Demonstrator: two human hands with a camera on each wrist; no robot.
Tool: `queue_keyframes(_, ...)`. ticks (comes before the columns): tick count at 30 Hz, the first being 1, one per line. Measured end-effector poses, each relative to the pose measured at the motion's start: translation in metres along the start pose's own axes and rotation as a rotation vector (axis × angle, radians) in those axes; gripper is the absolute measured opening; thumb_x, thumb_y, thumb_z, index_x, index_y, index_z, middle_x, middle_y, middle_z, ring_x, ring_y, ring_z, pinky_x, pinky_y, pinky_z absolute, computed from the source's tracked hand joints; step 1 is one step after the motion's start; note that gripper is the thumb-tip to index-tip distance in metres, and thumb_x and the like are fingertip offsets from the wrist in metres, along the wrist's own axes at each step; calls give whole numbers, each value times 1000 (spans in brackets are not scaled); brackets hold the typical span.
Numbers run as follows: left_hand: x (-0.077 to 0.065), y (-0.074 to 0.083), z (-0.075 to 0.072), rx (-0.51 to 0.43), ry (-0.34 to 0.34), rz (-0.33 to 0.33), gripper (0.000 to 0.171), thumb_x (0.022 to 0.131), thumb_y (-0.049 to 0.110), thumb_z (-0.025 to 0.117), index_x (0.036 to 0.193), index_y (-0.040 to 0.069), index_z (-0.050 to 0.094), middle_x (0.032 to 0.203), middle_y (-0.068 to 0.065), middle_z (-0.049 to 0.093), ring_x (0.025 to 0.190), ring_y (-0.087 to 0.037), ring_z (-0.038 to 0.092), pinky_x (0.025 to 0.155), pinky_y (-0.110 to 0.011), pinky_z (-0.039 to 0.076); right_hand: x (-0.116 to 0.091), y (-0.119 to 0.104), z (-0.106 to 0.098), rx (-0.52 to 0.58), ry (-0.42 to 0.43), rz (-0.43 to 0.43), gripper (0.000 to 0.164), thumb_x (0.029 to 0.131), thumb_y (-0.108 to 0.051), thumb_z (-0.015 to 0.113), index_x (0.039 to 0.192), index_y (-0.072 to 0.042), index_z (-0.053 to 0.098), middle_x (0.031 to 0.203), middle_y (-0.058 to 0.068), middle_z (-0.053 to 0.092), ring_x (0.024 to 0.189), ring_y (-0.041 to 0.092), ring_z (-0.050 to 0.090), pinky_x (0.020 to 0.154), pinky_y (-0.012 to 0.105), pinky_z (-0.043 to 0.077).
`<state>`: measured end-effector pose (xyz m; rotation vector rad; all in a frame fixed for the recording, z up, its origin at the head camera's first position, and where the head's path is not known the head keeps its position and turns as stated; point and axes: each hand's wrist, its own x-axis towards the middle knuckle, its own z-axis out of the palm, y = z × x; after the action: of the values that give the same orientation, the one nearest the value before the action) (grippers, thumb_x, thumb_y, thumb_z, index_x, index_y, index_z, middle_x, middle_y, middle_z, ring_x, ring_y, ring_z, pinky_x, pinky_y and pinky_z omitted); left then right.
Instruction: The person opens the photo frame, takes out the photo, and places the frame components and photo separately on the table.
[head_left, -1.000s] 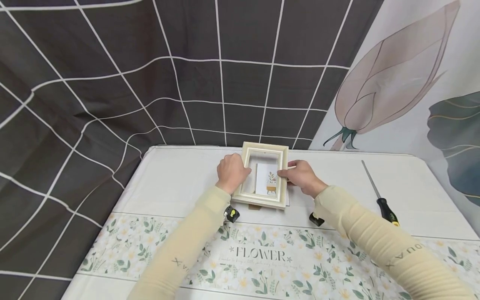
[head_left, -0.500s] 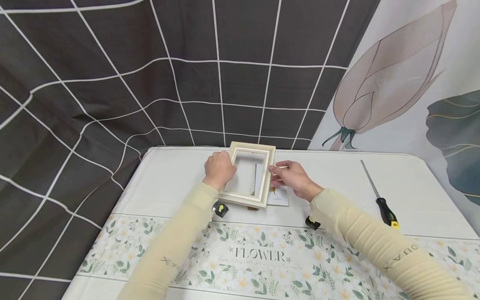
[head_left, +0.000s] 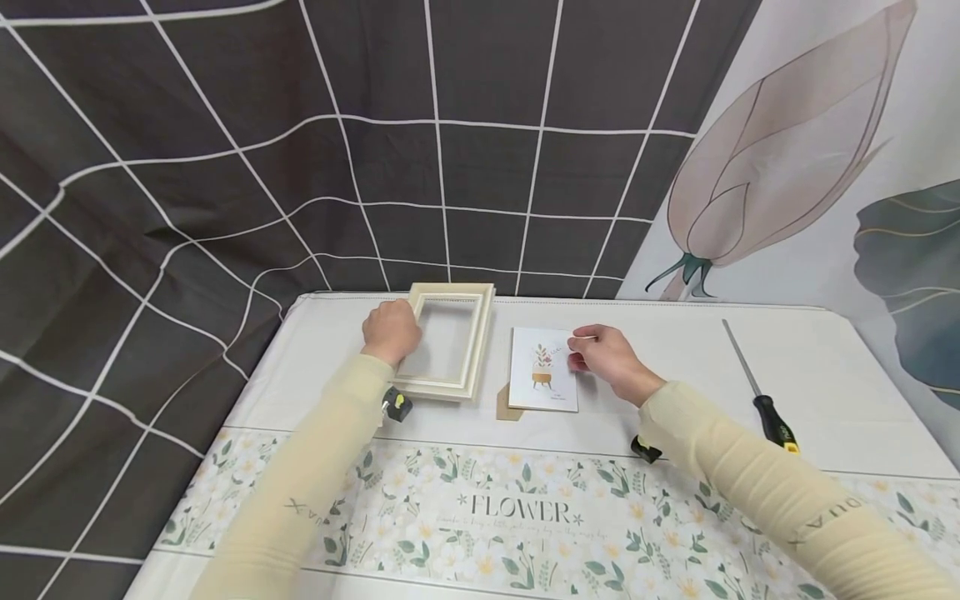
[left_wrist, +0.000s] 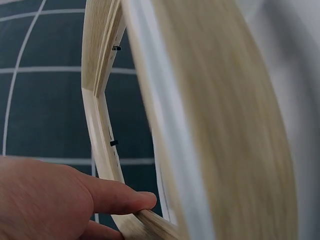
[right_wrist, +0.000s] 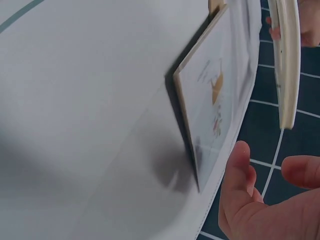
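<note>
A cream picture frame (head_left: 477, 342), with nothing filling its opening, is tilted above the left middle of the table. My left hand (head_left: 392, 332) grips its left side; in the left wrist view the thumb and fingers pinch the wooden border (left_wrist: 235, 125), and small black tabs (left_wrist: 114, 143) line the inner edge. To the right of the frame lies a flat panel (head_left: 542, 371) with a printed potted plant. A brown stand-like piece (head_left: 507, 405) sticks out from under it. Beside the panel's right edge, my right hand (head_left: 609, 362) holds nothing, thumb and fingers apart (right_wrist: 260, 215).
A screwdriver (head_left: 768, 417) with a black and yellow handle lies on the right of the table. The white cloth (head_left: 675, 333) has a floral band in front. A dark gridded curtain (head_left: 487, 167) hangs right behind the table's back edge.
My left hand has carried the frame left, away from over the printed panel, which now shows fully. My right hand has let go of the frame's right side and moved slightly right.
</note>
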<state>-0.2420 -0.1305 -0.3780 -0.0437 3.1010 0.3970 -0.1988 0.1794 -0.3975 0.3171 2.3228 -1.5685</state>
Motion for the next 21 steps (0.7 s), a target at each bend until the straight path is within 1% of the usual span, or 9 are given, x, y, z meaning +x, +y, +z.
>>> queue_keyframes(3,2,-13,-3,19,-27,-29,20,77,4,55,91,-7,64,75,-18,61,67,-31,61,62,-45,52,0,4,-3,-10,1,3,45,95,-18,46,133,4,39,111,21,57,91,24,61,88,36,48)
queue_keyframes(7,4,-30,-4,44,-58,-71,19,77,4,53,90,-6,63,77,-20,61,71,-33,60,63,-45,51,2,9,-8,-33,15,11,45,95,-19,46,134,4,39,111,20,56,92,24,61,88,36,48)
queue_keyframes(12,3,-50,-5,66,-96,-117,20,79,3,51,91,-8,62,77,-21,60,69,-33,60,59,-43,50,3,12,-10,-67,45,22,44,95,-19,47,132,3,42,111,18,56,90,21,62,85,35,49)
queue_keyframes(17,2,-64,-4,83,-102,-138,21,79,2,49,92,-10,61,79,-24,61,71,-35,61,59,-45,51,3,12,-10,-91,64,36,43,94,-21,48,130,2,44,110,15,57,85,16,62,79,32,50)
queue_keyframes(19,3,-67,-3,88,-102,-142,21,78,2,50,92,-11,61,78,-24,61,71,-36,61,59,-45,51,2,12,-11,-92,52,33,44,95,-21,48,131,3,42,111,17,56,86,17,61,79,30,49)
queue_keyframes(21,3,-70,-2,91,-107,-143,21,78,2,50,91,-11,61,78,-25,61,70,-36,61,59,-44,51,3,13,-11,-96,59,45,43,95,-21,48,131,2,43,110,16,57,85,16,61,79,31,49)
